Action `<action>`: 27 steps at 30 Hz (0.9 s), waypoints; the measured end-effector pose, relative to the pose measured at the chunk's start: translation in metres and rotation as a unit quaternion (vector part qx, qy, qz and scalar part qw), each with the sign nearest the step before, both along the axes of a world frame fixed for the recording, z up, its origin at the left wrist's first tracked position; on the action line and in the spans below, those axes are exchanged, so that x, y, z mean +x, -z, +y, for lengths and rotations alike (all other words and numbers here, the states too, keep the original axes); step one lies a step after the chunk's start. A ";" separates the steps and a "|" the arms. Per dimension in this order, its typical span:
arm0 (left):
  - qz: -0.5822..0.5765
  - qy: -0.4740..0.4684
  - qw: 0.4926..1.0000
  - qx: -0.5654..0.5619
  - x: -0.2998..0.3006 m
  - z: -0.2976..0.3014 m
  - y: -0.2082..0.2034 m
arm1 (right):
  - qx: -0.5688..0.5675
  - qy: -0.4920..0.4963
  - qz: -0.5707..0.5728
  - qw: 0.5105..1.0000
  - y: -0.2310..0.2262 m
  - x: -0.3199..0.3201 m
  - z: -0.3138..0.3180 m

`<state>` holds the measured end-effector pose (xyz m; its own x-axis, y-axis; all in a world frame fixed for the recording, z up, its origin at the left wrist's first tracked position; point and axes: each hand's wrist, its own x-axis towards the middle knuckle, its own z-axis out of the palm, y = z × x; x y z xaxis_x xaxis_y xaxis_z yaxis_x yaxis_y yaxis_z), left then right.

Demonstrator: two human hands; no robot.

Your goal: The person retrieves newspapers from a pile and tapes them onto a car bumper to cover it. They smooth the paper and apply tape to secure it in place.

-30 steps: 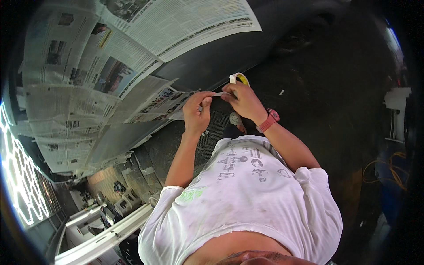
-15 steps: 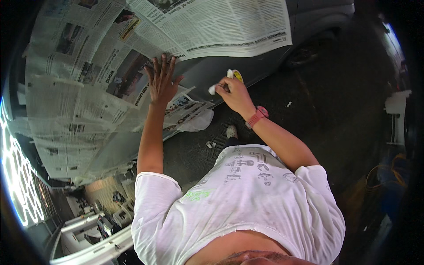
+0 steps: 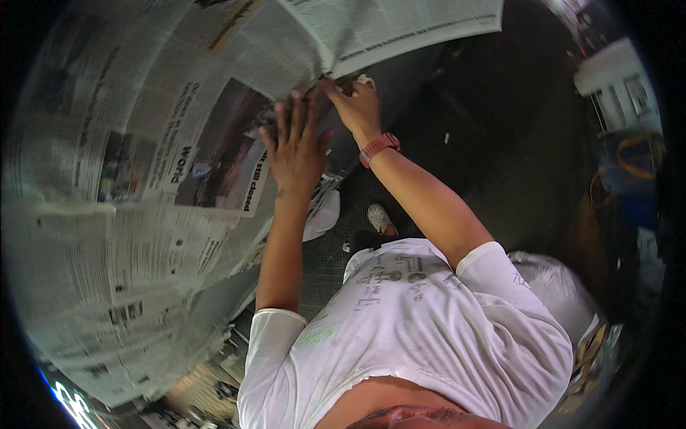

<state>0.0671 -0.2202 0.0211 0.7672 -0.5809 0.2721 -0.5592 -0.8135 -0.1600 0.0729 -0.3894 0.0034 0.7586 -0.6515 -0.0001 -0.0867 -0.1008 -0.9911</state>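
Newspaper sheets (image 3: 161,150) cover a dark grey car panel (image 3: 407,68) on my left and ahead. My left hand (image 3: 296,150) lies on the newspaper with its fingers spread, beside a printed photo. Close to its right, my right hand (image 3: 355,111), with a red watch (image 3: 379,148) on the wrist, is at the corner where two sheets meet. Its fingers are closed round a white roll of tape (image 3: 366,81), mostly hidden by the hand. Thumb and fingertips are near the edge of the upper sheet (image 3: 421,32).
A dark floor (image 3: 486,164) lies to the right, with a small white scrap (image 3: 446,137) on it. A clear plastic bag (image 3: 554,289) stands behind my right elbow. White equipment (image 3: 618,82) is at the far right. My shoe (image 3: 381,217) shows below the panel.
My view has shifted closer to the newspaper. My right hand has moved from off the panel to the sheets' meeting corner, next to my left hand. The left hand stays spread on the paper.
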 end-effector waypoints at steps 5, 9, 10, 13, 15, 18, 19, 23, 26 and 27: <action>-0.030 -0.032 0.999 -0.021 -0.030 0.052 0.028 | -0.074 -0.031 0.126 0.989 0.054 0.003 -0.023; -0.099 -0.049 0.994 0.018 -0.039 0.124 0.074 | -0.237 -0.089 0.267 0.930 0.164 -0.074 -0.040; -0.115 -0.051 0.992 -0.001 -0.044 0.133 0.083 | -0.212 -0.114 0.320 0.916 0.191 -0.114 -0.040; -0.155 -0.094 0.983 -0.027 -0.071 0.164 0.127 | -0.099 -0.139 0.461 0.871 0.222 -0.262 -0.029; -0.163 -0.053 0.982 -0.075 -0.069 0.145 0.146 | -0.063 -0.119 0.551 0.824 0.273 -0.388 -0.018; 0.040 0.051 0.996 0.058 -0.101 0.128 0.182 | 0.059 0.004 0.637 0.768 0.293 -0.584 0.018; 0.090 0.082 0.974 0.192 -0.119 0.125 0.197 | 0.060 0.076 0.640 0.762 0.295 -0.652 0.040; 0.602 0.075 0.752 0.257 -0.144 0.160 0.296 | 0.116 0.275 0.656 0.693 0.323 -0.856 0.137; 0.661 0.101 0.692 0.272 -0.220 0.187 0.334 | -0.070 0.224 0.676 0.698 0.361 -0.956 0.178; 0.642 0.126 0.697 0.293 -0.227 0.182 0.329 | 0.015 0.333 0.616 0.714 0.363 -0.943 0.210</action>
